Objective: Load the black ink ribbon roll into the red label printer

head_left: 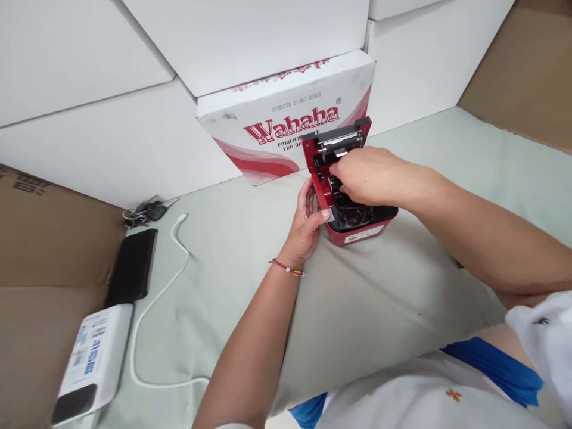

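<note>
A small red and black machine (364, 233), which looks like a label printer, stands on the cloth with its hinged lid (337, 140) raised. Around its left wall my left hand (309, 217) is closed, thumb on the near rim and fingers along the outside. My right hand (369, 176) reaches into the open body from the right, fingers curled down at a shiny black roll (335, 186). Its fingertips are hidden, so what they pinch does not show. Crinkled black film (355, 214) lies in the front of the body, below that hand.
Behind the machine a white and red Wahaha carton (286, 125) leans against stacked white boxes (268, 36). To the left lie keys (149, 211), a black phone-like slab (131, 267), a white cable (165, 292) and a white device (96, 357). Brown cardboard (522, 77) borders the right.
</note>
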A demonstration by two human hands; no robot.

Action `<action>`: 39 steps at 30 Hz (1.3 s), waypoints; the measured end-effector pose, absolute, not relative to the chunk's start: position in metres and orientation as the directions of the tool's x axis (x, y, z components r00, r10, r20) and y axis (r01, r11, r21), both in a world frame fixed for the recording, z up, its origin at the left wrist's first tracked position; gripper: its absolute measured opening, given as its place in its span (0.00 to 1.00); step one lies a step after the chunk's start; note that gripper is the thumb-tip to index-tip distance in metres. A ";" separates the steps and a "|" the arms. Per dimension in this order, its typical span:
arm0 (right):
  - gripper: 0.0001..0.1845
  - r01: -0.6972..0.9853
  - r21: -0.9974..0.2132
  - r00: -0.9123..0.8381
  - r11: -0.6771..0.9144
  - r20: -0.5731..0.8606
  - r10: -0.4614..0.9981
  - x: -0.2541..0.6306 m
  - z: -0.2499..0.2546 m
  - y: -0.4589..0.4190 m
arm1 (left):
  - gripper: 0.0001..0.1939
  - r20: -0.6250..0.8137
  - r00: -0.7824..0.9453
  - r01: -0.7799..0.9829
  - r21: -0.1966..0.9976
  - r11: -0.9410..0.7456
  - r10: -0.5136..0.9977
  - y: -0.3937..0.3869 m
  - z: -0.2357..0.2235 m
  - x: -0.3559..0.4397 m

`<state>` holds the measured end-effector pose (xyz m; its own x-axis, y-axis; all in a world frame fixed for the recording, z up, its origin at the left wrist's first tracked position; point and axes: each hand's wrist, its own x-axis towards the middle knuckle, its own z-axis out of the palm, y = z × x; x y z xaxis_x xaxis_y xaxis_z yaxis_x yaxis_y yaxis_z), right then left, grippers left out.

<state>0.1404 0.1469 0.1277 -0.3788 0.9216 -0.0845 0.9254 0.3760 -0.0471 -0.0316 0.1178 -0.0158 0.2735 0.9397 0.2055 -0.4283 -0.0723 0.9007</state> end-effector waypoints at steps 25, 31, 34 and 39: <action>0.20 0.671 -0.138 -0.393 0.729 0.767 0.507 0.188 0.030 0.035 | 0.34 0.156 0.139 -0.251 0.961 -0.118 0.978 0.114 0.002 -0.044; 0.18 0.663 -0.164 -0.369 0.731 0.777 0.510 0.188 0.032 0.033 | 0.18 0.222 -0.223 -0.124 0.959 -0.253 0.949 0.148 0.032 -0.050; 0.18 0.653 -0.172 -0.366 0.738 0.781 0.506 0.188 0.032 0.033 | 0.25 0.290 -0.134 -0.121 0.944 -0.306 0.948 0.166 0.054 -0.043; 0.20 0.640 -0.200 -0.367 0.742 0.769 0.524 0.189 0.033 0.031 | 0.27 0.306 -0.033 -0.128 0.943 -0.308 0.951 0.156 0.069 -0.032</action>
